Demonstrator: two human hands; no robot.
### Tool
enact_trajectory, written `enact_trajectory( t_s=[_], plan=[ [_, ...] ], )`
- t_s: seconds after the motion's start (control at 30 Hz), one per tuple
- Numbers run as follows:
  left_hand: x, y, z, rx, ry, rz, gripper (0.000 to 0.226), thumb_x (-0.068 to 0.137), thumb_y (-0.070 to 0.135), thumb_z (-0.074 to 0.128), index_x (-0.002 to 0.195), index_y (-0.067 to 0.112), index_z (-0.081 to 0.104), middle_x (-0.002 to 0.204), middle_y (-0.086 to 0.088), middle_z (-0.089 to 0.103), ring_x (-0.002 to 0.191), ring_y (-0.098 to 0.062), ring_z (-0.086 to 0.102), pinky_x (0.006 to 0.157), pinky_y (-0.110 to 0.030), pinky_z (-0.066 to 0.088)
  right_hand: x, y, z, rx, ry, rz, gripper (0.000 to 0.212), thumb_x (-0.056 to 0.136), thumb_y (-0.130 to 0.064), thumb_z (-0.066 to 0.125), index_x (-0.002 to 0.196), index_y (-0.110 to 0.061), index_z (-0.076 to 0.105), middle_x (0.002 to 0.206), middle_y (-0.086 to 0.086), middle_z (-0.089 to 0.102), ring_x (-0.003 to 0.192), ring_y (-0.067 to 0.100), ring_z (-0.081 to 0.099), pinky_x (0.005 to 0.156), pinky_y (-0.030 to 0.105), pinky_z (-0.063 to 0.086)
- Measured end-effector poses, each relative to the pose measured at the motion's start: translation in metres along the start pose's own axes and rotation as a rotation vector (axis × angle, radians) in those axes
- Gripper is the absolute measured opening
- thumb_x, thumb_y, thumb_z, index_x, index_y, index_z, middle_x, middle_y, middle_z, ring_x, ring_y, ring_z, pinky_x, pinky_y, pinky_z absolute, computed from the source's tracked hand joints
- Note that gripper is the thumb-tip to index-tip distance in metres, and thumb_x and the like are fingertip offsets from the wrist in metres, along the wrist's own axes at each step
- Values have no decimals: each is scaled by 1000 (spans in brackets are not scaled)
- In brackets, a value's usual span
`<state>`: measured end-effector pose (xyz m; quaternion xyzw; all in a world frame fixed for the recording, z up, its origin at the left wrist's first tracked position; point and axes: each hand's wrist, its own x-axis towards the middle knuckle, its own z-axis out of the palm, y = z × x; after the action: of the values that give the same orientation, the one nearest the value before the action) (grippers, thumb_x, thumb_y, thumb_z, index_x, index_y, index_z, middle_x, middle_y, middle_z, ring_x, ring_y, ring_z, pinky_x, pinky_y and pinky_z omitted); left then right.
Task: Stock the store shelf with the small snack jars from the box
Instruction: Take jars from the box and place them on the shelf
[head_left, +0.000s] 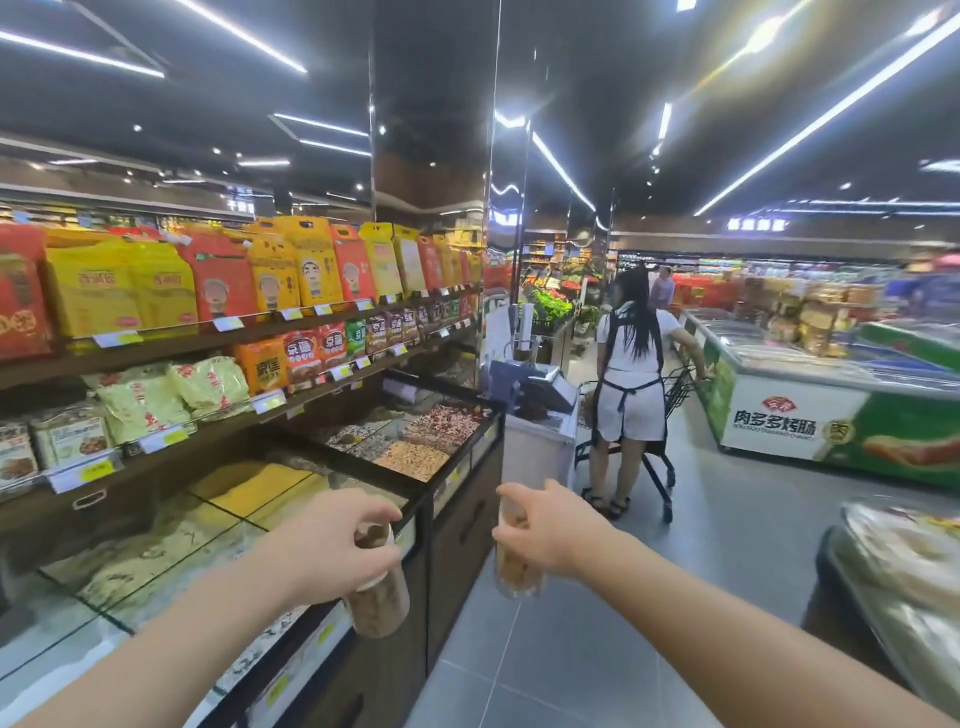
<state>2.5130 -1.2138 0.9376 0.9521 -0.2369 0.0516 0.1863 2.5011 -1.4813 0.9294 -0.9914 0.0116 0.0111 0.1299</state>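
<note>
Both hands are carrying jars: left hand (332, 540) gripping one jar (379, 605), right hand (540, 530) gripping another (514, 571), beside the shelf (208, 343). Neither is shelved yet; the box is out of view.

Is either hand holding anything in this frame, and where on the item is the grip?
Both. The left hand grips a small snack jar by its lid end; the right hand grips another jar around its upper part. Both jars hang below the hands.

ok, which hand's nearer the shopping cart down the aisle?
Right. The right hand is just left of and below the shopping cart; the left hand is further left, over the grain bins.
</note>
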Motion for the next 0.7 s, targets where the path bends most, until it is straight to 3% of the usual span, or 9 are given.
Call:
enact_trajectory(
  t_s=[0.17,0.37,0.7],
  plan=[
    [-25,23,-1,-6,-52,126,49,85,52,62,132,37,63,123,19,61,107,-4,59,90,-25,54,-61,4,-4,-2,29,88,64,100,-54,41,158,-46,17,141,13,47,120,34,51,102,46,48],
    [-63,67,2,-46,-129,299,48,86,47,64,132,34,63,119,16,63,104,-2,60,88,-20,51,-157,12,-4,28,84,252,62,97,-57,45,155,-45,27,136,14,45,122,37,50,102,43,47],
    [-119,200,48,-107,-289,590,48,81,59,65,125,38,65,113,18,62,101,-1,60,91,-29,54,-344,57,-5,34,181,538,72,94,-57,51,157,-47,19,130,16,50,121,39,52,100,42,45]
  ],
)
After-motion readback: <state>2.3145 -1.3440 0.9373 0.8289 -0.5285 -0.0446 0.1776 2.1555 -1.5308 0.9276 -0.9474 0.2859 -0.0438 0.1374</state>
